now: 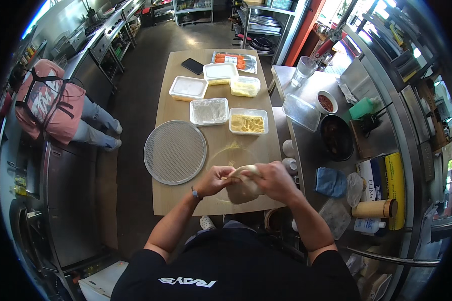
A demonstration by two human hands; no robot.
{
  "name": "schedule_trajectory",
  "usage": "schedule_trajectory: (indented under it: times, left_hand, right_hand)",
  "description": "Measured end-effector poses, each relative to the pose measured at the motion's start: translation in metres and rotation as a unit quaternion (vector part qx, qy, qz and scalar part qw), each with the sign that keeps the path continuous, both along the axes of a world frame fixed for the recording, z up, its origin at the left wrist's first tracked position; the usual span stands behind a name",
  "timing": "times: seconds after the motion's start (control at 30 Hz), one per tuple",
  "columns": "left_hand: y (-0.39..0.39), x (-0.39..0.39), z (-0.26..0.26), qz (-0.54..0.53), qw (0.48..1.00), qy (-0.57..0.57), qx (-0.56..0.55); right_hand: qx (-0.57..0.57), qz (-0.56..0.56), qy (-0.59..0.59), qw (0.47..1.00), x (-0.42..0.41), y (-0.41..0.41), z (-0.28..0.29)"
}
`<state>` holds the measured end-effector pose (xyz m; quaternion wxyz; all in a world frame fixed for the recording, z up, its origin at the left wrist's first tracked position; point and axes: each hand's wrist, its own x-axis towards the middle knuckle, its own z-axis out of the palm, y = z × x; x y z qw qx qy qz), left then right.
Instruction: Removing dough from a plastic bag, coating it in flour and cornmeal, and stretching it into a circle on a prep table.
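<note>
A piece of soft pale dough [245,188] hangs above the near part of the wooden table [180,199]. My left hand [215,181] pinches its left edge, and my right hand [277,180] grips its upper right side. Below the hands, a faint ring of yellow flour marks the tabletop. A round metal mesh pizza screen [175,152] lies flat to the left of my hands. Beyond them stand a tub of yellow meal [248,123], its surface dented, and a tub of white flour [209,111].
Lidded plastic tubs [188,88], a dark phone [192,66] and a packet of orange food [235,61] occupy the table's far end. On the right, a steel counter [305,150] carries a black pan [336,137] and a blue cloth [330,182]. A person [52,101] stands at the left counter.
</note>
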<state>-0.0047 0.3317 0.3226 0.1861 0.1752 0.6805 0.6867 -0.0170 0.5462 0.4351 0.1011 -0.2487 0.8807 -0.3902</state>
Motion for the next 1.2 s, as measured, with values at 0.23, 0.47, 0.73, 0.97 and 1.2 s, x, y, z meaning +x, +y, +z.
schedule_trajectory:
  times: [0.23,0.47,0.73,0.97,1.2]
  left_hand:
    - [0.018,0.014,0.079,0.239,0.924,0.277,-0.112]
    - [-0.023,0.002,0.081,0.229,0.837,0.419,-0.268]
    - [-0.026,0.035,0.111,0.124,0.921,0.297,-0.221]
    - [0.0,0.011,-0.034,0.283,0.909,0.046,-0.302]
    - [0.002,-0.008,-0.163,0.247,0.822,0.129,-0.497]
  right_hand:
    - [-0.176,-0.065,0.068,0.98,0.011,0.006,0.008]
    - [-0.161,-0.128,-0.079,0.975,0.009,0.001,0.011]
    - [-0.132,0.017,-0.123,0.983,0.015,0.039,0.018]
    - [0.04,0.022,-0.146,0.988,-0.065,0.01,-0.103]
    - [0.007,-0.172,0.085,0.981,-0.057,-0.025,-0.275]
